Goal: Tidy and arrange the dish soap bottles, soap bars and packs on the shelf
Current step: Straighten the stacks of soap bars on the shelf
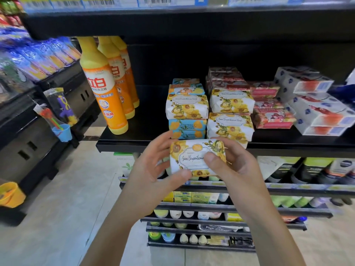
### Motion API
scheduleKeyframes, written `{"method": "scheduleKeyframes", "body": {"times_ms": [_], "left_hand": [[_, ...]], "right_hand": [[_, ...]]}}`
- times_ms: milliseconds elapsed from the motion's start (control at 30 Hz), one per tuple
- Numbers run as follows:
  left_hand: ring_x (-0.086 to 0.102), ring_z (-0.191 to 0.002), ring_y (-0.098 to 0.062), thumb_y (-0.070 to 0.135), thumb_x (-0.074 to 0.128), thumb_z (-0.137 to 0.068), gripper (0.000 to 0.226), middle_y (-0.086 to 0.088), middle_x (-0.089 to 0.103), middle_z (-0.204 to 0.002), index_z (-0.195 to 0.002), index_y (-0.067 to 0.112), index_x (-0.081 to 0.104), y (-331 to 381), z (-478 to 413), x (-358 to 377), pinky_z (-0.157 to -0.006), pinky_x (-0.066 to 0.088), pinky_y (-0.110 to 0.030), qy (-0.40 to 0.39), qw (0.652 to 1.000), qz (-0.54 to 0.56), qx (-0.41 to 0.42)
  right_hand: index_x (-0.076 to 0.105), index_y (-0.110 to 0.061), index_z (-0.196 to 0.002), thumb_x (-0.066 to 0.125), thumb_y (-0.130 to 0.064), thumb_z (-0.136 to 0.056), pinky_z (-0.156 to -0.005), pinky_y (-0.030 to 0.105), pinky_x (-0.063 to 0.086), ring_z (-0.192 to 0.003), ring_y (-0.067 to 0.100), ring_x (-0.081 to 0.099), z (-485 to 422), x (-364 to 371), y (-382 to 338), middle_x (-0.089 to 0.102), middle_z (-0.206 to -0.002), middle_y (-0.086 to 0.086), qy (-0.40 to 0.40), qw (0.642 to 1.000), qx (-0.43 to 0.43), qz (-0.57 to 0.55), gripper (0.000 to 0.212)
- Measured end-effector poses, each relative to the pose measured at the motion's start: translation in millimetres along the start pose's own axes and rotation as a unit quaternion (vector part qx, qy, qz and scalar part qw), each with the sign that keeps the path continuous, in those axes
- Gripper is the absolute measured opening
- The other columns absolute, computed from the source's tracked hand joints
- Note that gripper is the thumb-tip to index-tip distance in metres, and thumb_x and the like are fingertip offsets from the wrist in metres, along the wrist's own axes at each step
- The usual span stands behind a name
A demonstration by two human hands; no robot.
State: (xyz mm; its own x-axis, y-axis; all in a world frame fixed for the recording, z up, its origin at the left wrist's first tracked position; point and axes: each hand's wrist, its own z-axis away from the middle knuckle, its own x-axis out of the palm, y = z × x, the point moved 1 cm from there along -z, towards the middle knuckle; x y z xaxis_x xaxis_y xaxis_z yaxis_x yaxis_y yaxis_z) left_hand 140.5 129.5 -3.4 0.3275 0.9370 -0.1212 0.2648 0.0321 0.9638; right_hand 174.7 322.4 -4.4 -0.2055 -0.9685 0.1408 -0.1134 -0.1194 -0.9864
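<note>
- Our left hand (pixel 151 169) and right hand (pixel 236 166) both grasp one yellow-flowered soap bar (pixel 192 150) at the centre of the frame, fingers behind it and thumbs on its front. It hangs in the air just in front of the shelf (pixel 134 145), above the lower racks.
- Its wrapper looks glossy, so we judge that loosening one hand before the other has a firm pinch could let the bar slide out and drop onto those racks.
- Just behind the bar, the left soap stack (pixel 187 106) piles yellow-flowered bars on blue-wrapped ones close to the shelf's front edge. A knuckle bumping it as we reach in could push a bar off.
- Beside it, the right soap stack (pixel 230 123) has its lowest bar at the lip. If we set ours on top crooked, the pile could lean and slide.
- Further right, the red soap packs (pixel 270 114) and white boxes (pixel 317 114) lie askew and touching, so a shove to one pile may shift the next.
- At the upper left, the dish soap bottles (pixel 107 93) stand in a row. They are tall and narrow, and a careless sweep of our left arm could topple them like skittles.
</note>
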Motion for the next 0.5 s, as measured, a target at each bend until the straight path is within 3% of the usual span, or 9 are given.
{"method": "scheduleKeyframes", "body": {"times_ms": [100,167,233,333,500], "left_hand": [[0.071,-0.113,-0.018,0.033,0.081,-0.081,0.059,0.006,0.075,-0.119,-0.136,0.026,0.059,-0.2,4.1,14.5,-0.091,0.06,-0.033,0.026,0.995,0.057,-0.075],[0.072,-0.111,-0.022,0.031,0.081,-0.083,0.048,0.001,0.077,-0.116,-0.128,0.023,0.067,-2.2,6.9,23.1,-0.097,0.058,-0.043,0.038,0.991,0.075,-0.101],[0.072,-0.111,-0.027,0.029,0.075,-0.08,0.045,-0.004,0.077,-0.116,-0.124,0.02,0.071,-4.6,10.3,27.8,-0.102,0.054,-0.051,0.06,0.987,0.091,-0.116],[0.072,-0.112,-0.029,0.026,0.08,-0.08,0.041,-0.007,0.076,-0.118,-0.12,0.018,0.074,-9.3,15.4,27.4,-0.104,0.051,-0.051,0.076,0.981,0.118,-0.13],[0.071,-0.113,-0.029,0.018,0.077,-0.083,0.041,-0.008,0.076,-0.119,-0.124,0.014,0.072,-14.5,20.6,18.7,-0.101,0.054,-0.046,0.085,0.982,0.115,-0.124]], "right_hand": [[0.064,-0.017,-0.126,0.076,-0.031,-0.079,-0.092,0.026,0.057,-0.108,0.015,0.072,4.3,-7.0,3.4,0.077,-0.11,-0.002,-0.014,1.0,0.008,-0.003,0.05],[0.064,-0.02,-0.125,0.077,-0.033,-0.077,-0.088,0.024,0.057,-0.104,0.013,0.072,6.3,-10.6,6.5,0.077,-0.108,-0.003,-0.023,1.0,0.012,0.004,0.051],[0.064,-0.023,-0.124,0.077,-0.035,-0.075,-0.083,0.022,0.056,-0.099,0.009,0.072,7.7,-12.8,8.8,0.077,-0.104,-0.006,-0.038,0.999,0.02,0.008,0.052],[0.063,-0.027,-0.125,0.075,-0.037,-0.076,-0.078,0.021,0.057,-0.092,-0.001,0.069,9.2,-14.9,10.3,0.077,-0.098,-0.014,-0.064,0.997,0.025,0.023,0.051],[0.066,-0.029,-0.124,0.077,-0.045,-0.075,-0.086,0.033,0.059,-0.103,0.022,0.07,8.2,-10.3,13.3,0.075,-0.11,-0.002,-0.074,0.995,0.029,0.057,0.052]]}}
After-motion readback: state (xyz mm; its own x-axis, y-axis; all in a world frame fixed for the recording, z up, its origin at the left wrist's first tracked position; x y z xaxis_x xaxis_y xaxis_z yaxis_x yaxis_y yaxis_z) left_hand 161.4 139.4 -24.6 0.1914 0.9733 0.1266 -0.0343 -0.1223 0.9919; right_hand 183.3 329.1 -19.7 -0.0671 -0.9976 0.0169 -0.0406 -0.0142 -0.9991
